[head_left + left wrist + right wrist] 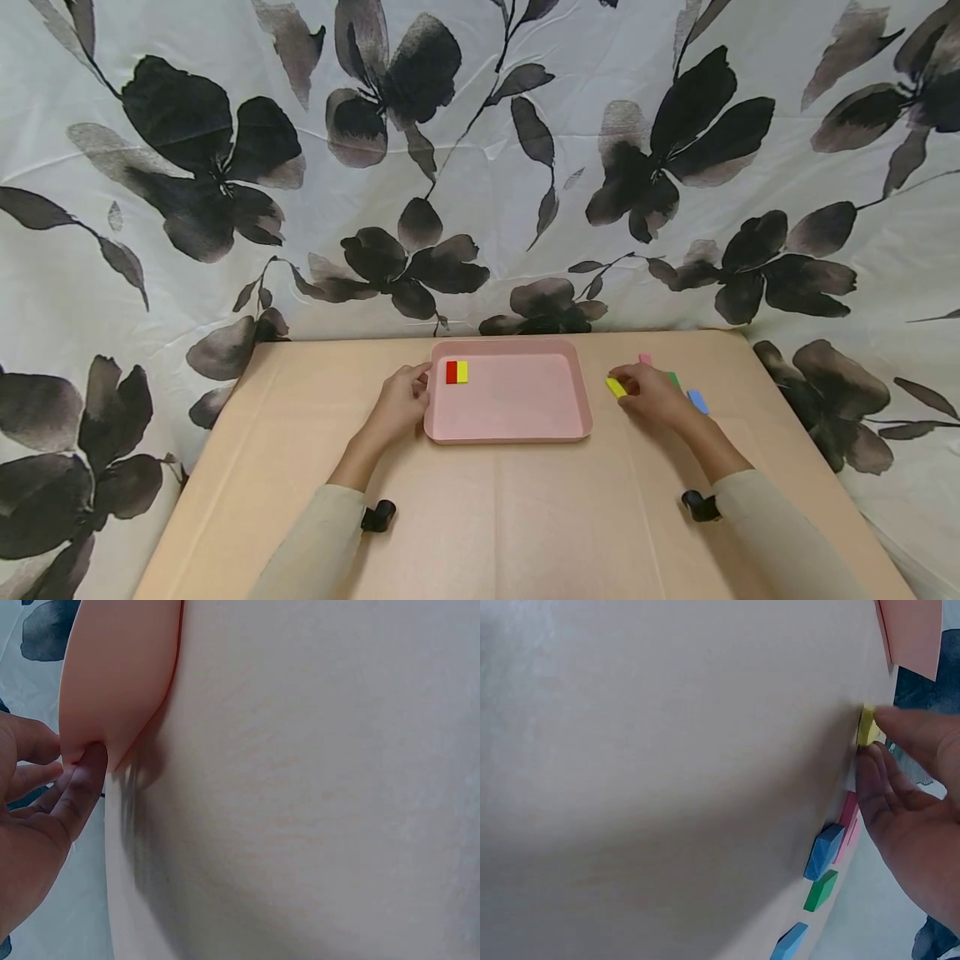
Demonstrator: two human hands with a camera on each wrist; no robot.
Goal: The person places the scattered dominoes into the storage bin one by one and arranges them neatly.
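Low in the head view two sleeved forearms reach up the tan desk (510,525). Right of centre, the right hand (654,397) pinches a yellow block (616,387) between thumb and fingertips; the block lies on the desk just right of the pink tray (510,429). Left of centre, the left hand (401,402) curls its fingers onto the tray's left rim. The block looks small, stiff and light, likely foam or plastic with flat faces, so a pinch across its two long sides should hold it without slipping. Farther up, a red block (452,372) and a second yellow one (462,372) sit touching in the tray's upper left corner. The right wrist view shows what the head view half hides: the thumb and fingers (889,776) closed on the yellow block (867,726), with blue, pink and green blocks close by. The left wrist view shows fingertips (86,769) gripping the tray's corner (120,675).
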